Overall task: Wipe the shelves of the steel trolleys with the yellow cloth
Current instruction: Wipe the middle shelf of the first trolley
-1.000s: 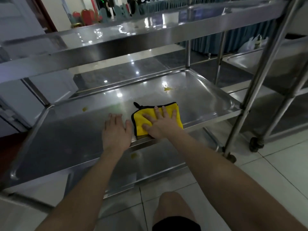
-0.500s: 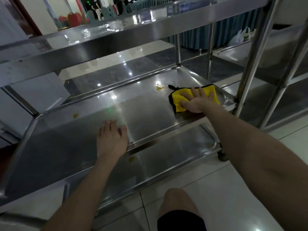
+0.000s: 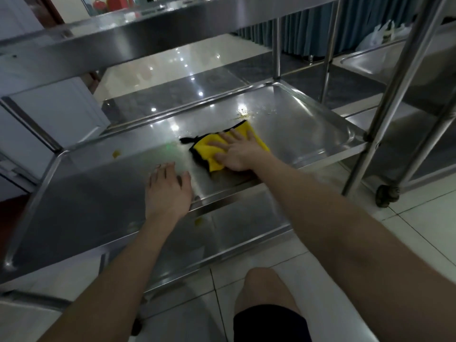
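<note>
A yellow cloth point(image 3: 206, 150) with a black edge lies flat on the middle shelf point(image 3: 308, 129) of the steel trolley. My right hand point(image 3: 238, 154) presses on the cloth with straight, spread fingers and covers its right part. My left hand point(image 3: 167, 190) rests flat on the same shelf near its front rim, left of the cloth and apart from it. A yellow smear point(image 3: 243, 116) sits on the shelf just beyond the cloth, and another yellow spot point(image 3: 116, 154) lies at the far left.
The trolley's top shelf point(image 3: 123, 43) hangs overhead and the bottom shelf point(image 3: 234, 233), with a yellow spot point(image 3: 198, 221), lies below. An upright post point(image 3: 385, 104) stands at the right corner. A second steel trolley point(image 3: 419, 77) stands to the right. My knee point(image 3: 264, 287) is over the tiled floor.
My right hand has slid the cloth from the shelf's right end back toward the middle. One second ago it was near the front rim. My left hand has stayed in place.
</note>
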`<act>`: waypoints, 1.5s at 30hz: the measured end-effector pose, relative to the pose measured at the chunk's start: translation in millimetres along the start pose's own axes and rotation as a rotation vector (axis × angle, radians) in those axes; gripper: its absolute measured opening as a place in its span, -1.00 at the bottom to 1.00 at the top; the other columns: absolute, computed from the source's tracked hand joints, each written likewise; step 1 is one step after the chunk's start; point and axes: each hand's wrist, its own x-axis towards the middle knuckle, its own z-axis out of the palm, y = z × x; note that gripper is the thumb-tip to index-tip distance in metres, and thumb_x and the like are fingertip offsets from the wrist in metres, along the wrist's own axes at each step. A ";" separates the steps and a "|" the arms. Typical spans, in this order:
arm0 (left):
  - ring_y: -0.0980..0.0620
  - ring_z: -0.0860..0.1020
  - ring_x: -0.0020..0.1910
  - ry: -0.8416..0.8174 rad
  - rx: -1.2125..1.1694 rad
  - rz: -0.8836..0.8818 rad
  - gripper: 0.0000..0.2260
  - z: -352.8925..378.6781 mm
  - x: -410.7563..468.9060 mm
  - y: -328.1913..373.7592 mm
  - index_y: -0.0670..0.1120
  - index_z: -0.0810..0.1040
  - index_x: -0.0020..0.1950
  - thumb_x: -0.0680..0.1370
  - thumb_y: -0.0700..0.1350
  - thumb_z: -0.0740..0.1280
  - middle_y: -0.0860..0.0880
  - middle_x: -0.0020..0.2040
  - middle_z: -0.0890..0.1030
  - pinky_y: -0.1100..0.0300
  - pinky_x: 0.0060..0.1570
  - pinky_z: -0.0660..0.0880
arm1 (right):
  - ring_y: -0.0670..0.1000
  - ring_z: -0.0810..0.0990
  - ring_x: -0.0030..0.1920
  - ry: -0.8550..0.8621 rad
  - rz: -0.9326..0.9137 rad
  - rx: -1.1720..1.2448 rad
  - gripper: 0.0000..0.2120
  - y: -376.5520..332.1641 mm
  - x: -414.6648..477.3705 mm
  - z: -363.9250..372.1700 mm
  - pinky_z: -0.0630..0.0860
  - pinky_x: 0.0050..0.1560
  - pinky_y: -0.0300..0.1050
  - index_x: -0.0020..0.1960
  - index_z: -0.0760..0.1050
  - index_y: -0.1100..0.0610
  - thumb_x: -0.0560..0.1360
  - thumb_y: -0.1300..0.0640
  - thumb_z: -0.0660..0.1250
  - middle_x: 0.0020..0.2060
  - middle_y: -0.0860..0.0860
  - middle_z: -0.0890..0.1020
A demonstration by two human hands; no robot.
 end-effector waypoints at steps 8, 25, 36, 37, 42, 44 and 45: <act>-0.30 0.36 0.59 0.033 -0.051 -0.017 -0.53 -1.7 -2.8 3.9 -0.28 0.41 0.58 0.76 -0.03 0.14 -0.36 0.55 0.45 -0.15 0.63 0.18 | 0.16 -0.19 0.73 0.077 0.474 0.019 -0.34 202.2 -37.1 -17.3 -0.32 0.58 0.51 0.70 -0.13 -0.36 0.62 -0.43 -0.20 0.75 -0.06 -0.12; -0.32 0.37 0.58 0.056 -0.092 -0.028 -0.46 -2.5 -4.8 4.4 -0.31 0.41 0.56 0.70 0.01 0.07 -0.38 0.54 0.45 -0.15 0.62 0.19 | 0.09 -0.16 0.73 0.051 0.150 0.053 -0.43 102.8 -44.7 -12.8 -0.27 0.64 0.38 0.71 -0.07 -0.34 0.71 -0.32 -0.15 0.74 -0.12 -0.10; -0.33 0.38 0.58 0.094 -0.109 -0.051 -0.43 9.2 2.1 11.1 -0.27 0.43 0.56 0.69 0.07 0.08 -0.36 0.52 0.48 -0.17 0.63 0.18 | 0.20 -0.10 0.73 0.103 0.415 -0.014 -0.37 132.4 -91.5 -6.6 -0.16 0.62 0.47 0.72 -0.11 -0.29 0.67 -0.36 -0.17 0.75 -0.01 -0.10; -0.33 0.38 0.57 0.102 -0.110 -0.043 -0.46 8.9 1.4 11.7 -0.28 0.43 0.56 0.71 0.06 0.11 -0.37 0.52 0.47 -0.17 0.63 0.18 | 0.20 -0.10 0.73 0.092 0.354 -0.045 -0.36 102.8 -89.1 -0.9 -0.15 0.61 0.49 0.72 -0.12 -0.30 0.67 -0.37 -0.16 0.75 0.00 -0.11; -0.32 0.39 0.54 0.115 -0.280 0.005 -0.59 -4.7 -4.5 9.0 -0.23 0.46 0.52 0.76 -0.03 0.16 -0.31 0.51 0.50 -0.20 0.58 0.26 | 0.21 -0.17 0.73 0.078 0.049 -0.056 -0.31 -6.3 -81.7 19.6 -0.24 0.58 0.54 0.70 -0.13 -0.34 0.61 -0.46 -0.18 0.74 0.00 -0.11; -0.28 0.37 0.57 0.091 -0.363 0.046 -0.61 -15.3 -2.5 -4.5 -0.16 0.46 0.53 0.76 -0.01 0.19 -0.27 0.54 0.47 -0.21 0.59 0.26 | 0.19 -0.18 0.73 0.083 0.050 -0.031 -0.32 -3.5 -81.5 18.0 -0.24 0.59 0.52 0.70 -0.13 -0.36 0.61 -0.48 -0.14 0.75 -0.02 -0.11; -0.28 0.37 0.57 0.092 -0.339 0.074 -0.62 -19.4 -0.4 -17.1 -0.14 0.46 0.53 0.76 0.00 0.21 -0.27 0.54 0.46 -0.22 0.59 0.26 | 0.19 -0.18 0.73 0.083 0.053 -0.023 -0.30 -0.1 -81.6 18.3 -0.24 0.60 0.51 0.69 -0.13 -0.38 0.60 -0.51 -0.14 0.75 -0.03 -0.11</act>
